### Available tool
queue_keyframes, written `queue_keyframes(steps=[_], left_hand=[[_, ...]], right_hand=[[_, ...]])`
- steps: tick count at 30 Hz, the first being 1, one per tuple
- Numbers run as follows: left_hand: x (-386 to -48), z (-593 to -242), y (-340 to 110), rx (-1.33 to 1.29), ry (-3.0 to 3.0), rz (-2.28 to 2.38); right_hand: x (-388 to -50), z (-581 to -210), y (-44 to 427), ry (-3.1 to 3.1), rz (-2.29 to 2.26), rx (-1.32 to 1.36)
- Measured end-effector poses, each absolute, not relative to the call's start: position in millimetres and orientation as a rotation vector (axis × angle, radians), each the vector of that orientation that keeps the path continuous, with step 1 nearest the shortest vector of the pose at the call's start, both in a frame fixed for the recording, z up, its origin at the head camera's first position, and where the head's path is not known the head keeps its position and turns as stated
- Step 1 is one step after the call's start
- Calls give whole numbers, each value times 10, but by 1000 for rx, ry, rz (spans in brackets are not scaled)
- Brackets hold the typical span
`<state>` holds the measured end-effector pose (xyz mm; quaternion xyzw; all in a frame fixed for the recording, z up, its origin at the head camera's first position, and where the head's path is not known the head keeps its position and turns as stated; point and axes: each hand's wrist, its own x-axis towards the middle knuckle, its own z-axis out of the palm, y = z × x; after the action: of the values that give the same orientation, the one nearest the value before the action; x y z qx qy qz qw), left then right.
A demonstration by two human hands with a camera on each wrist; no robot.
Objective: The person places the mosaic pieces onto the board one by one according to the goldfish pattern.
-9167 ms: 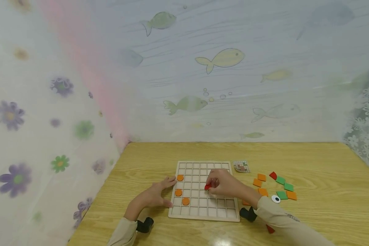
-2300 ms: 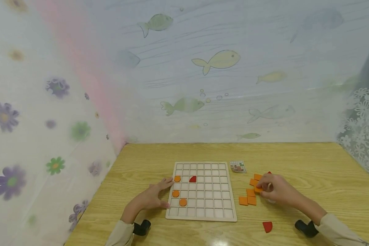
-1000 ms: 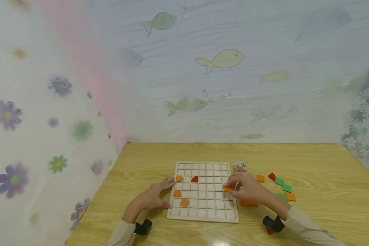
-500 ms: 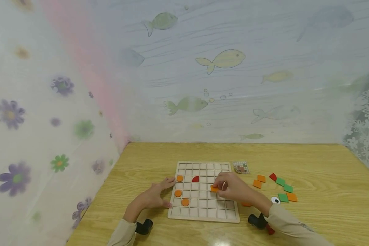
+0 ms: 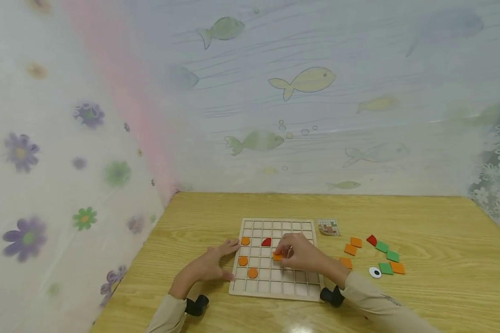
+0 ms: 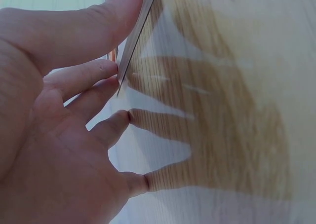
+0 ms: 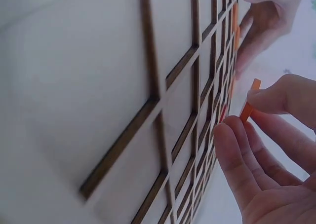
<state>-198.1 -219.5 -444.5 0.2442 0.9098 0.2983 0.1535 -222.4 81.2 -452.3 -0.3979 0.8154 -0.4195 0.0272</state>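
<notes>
A pale wooden grid board [image 5: 275, 295] lies on the table. Three orange round pieces, one of them [image 5: 253, 273] lowest, sit in cells at its left side. A red quarter-circle piece [image 5: 266, 242] fills a cell right of the upper one. Over the board's middle, my right hand [image 5: 302, 253] pinches an orange square tile [image 5: 277, 256] between thumb and fingers. In the right wrist view the tile [image 7: 250, 100] stands edge-on, apart from the grid. My left hand [image 5: 206, 266], fingers spread, touches the board's left edge; in the left wrist view its thumb [image 6: 98, 29] lies at that edge.
Right of the board lie several loose orange tiles [image 5: 356, 242], green tiles [image 5: 393, 256], a red quarter piece [image 5: 371, 240] and a white eye disc [image 5: 375, 272]. A small picture card [image 5: 328, 227] lies by the board's upper right corner. A patterned wall backs the table [image 5: 208, 206].
Since earlier, the red quarter piece was let go in a cell. The right hand then took an orange tile from the loose pieces and carried it left over the board. The left hand stays put.
</notes>
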Motion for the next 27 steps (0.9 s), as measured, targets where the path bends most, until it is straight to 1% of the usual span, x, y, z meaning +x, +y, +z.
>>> queue_keyframes(steps=[6,14,27], left_hand=[[-1987,-4469,-2193,672,2607,865],[-1993,-4482,-2206,686,2614,868],[-1971,-4447,-2175,655,2607,885]], right_hand=[[-2256,-4543,657,2528,-1297,-1218],[-2296,-4532,458,2589,-1238,-1125],[-2300,-4504,374,2692,-1095,-1109]])
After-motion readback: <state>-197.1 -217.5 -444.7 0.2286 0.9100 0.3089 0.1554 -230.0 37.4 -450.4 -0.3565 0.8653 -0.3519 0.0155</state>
